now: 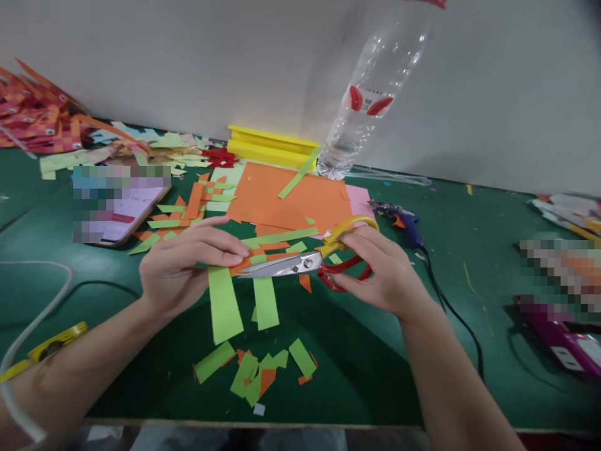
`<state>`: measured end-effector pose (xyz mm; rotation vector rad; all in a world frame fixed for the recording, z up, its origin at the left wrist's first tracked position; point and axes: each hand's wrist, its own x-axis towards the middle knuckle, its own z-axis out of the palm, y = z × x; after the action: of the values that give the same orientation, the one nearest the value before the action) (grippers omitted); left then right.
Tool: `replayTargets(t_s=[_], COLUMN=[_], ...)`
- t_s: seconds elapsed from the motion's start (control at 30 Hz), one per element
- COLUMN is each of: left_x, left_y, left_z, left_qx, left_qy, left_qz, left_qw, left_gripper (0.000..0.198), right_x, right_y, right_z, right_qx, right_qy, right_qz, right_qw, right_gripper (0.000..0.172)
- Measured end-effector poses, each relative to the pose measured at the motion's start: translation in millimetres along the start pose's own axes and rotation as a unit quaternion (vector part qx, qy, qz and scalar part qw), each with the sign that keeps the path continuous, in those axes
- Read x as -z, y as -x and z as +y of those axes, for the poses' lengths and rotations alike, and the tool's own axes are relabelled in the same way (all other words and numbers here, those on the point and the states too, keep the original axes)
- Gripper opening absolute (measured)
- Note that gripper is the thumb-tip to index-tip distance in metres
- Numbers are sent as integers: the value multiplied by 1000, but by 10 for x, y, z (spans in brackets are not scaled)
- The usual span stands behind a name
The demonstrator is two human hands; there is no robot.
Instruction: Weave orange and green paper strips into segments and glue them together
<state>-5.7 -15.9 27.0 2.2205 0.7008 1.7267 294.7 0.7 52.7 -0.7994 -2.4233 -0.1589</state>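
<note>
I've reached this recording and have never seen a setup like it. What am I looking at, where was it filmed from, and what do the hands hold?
There is no machine here: these are a person's two bare hands. The single picture comes from a camera worn on that person's head, looking forward and down, so the forearms enter from the bottom corners.

The left hand pinches woven green and orange paper strips, some hanging below its fingers. The right hand holds scissors with one yellow and one red handle, blades pointing towards the strips.

On the green table lie paper scraps near the front edge, an orange sheet behind the hands, a phone on the left and a glue gun on the right. A clear bottle stands at the back.
</note>
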Motion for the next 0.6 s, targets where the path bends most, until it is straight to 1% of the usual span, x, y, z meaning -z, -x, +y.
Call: replayTargets(t_s=[0.23, 0.6], left_x=[-32, -31], left_y=[-19, -14], left_z=[41, 43], left_qx=[14, 16], left_qy=[-23, -18], left_qz=[6, 9], left_qw=[1000, 1000], left_gripper=[9, 10], right_x=[-14, -4], right_y=[6, 2], right_z=[-2, -13], right_qx=[4, 18], right_qy=[-3, 2], right_qz=[4, 8], right_qw=[1000, 1000], right_gripper=[36, 33])
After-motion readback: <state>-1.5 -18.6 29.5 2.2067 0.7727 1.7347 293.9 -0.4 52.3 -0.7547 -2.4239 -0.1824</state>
